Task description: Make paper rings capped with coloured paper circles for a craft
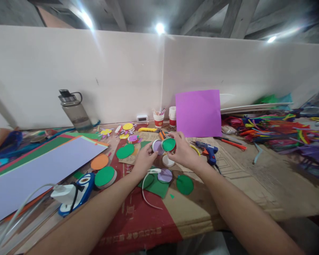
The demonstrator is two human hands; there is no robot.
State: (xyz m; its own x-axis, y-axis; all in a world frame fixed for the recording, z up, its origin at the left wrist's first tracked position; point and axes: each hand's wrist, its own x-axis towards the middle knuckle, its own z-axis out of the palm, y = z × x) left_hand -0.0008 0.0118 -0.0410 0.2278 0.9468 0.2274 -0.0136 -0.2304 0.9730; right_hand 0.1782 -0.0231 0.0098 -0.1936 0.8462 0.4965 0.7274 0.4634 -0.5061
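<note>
Left hand (144, 158) pinched on lilac disc (157, 147), right hand (185, 153) clamped on green-topped disc (169, 144); both discs sit side by side between the hands, can't tell if touching. White disc (168, 161) just below the grip, green oval (125, 151) left of it, blue glue gun (211, 153) right.

Disc (168, 144) in R hand (183, 150), glue gun (211, 153) R, paper stk (55, 163) L, btl (77, 114) behind stk

A glue gun (212, 152), paper sheets (53, 159) and coloured strips (276, 131) mark a craft workshop (bare concrete beams (117, 16) overhead).
</note>
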